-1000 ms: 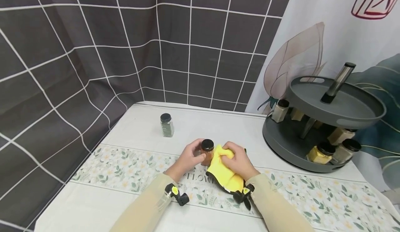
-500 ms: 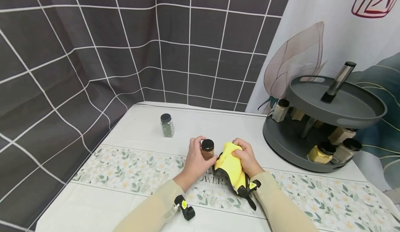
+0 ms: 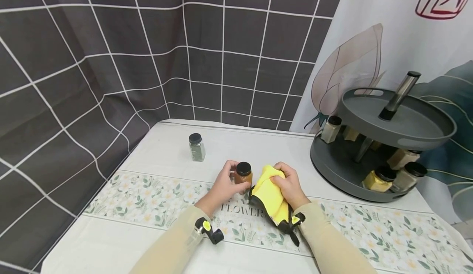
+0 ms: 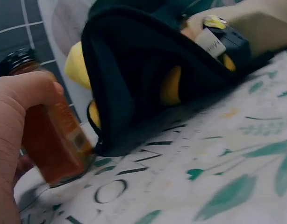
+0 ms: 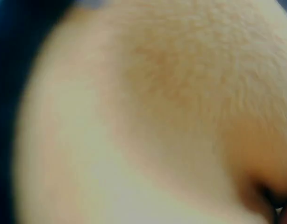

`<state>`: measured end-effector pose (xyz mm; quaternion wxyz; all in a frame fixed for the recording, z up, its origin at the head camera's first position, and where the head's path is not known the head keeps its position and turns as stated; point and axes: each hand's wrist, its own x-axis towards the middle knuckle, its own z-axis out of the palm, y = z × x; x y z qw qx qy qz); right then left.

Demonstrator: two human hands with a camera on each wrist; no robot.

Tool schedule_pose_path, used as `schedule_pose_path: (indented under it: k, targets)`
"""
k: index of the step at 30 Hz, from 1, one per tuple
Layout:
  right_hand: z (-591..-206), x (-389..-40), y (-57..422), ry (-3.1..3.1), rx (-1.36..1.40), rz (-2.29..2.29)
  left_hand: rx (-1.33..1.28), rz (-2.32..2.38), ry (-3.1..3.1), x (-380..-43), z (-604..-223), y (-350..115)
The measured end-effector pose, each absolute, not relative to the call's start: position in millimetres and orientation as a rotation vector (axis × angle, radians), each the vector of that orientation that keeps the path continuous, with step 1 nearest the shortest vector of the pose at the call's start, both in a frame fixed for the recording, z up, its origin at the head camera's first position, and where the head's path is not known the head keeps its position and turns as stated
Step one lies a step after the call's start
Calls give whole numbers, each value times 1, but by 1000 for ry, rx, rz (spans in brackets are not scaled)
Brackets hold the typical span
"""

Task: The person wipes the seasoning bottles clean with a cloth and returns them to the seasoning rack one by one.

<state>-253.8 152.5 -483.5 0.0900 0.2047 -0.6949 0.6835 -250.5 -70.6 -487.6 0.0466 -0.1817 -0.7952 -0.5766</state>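
In the head view my left hand [image 3: 222,188] grips a small spice jar [image 3: 242,179] with a black lid and reddish-brown contents, thumb on its near side. The left wrist view shows this jar [image 4: 52,144] tilted, its base close over the tablecloth. Just to the right, my right hand [image 3: 290,187] pinches a bunched yellow cloth [image 3: 269,194] with black edging. The dark inner side of the cloth [image 4: 125,88] faces the left wrist camera, its edge near the jar. Skin fills most of the right wrist view, blurred.
A jar of green herbs [image 3: 197,149] stands at the back left of the tablecloth [image 3: 173,235]. On the right is a grey two-tier turntable rack [image 3: 347,175] with several spice jars on its lower tier, including a yellow one [image 3: 377,180]. A dark grid-patterned curtain [image 3: 207,69] hangs behind.
The cloth has drawn away from the jar to the right, with my right hand. My left hand shifted right round the jar, thumb out, then came back left.
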Motion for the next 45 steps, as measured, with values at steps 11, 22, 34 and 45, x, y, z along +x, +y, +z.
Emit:
schedule_pose_path:
  k: [11,22,34,45]
  targets:
    - [-482,-261,140,-2063,901,1246,-721,-2233,-2318,-243,-464,-81]
    - [-491,-258,141,-2574,822,896,-736,-2201,-2329,-244,-464,-81]
    - [-492,-259,143,-2560,898,907,-777,-2148,-2304,-243,-463,-80]
    - [-479,-254,137,-2651,1043,480,-530,-2343,-2144,-251,-476,-86]
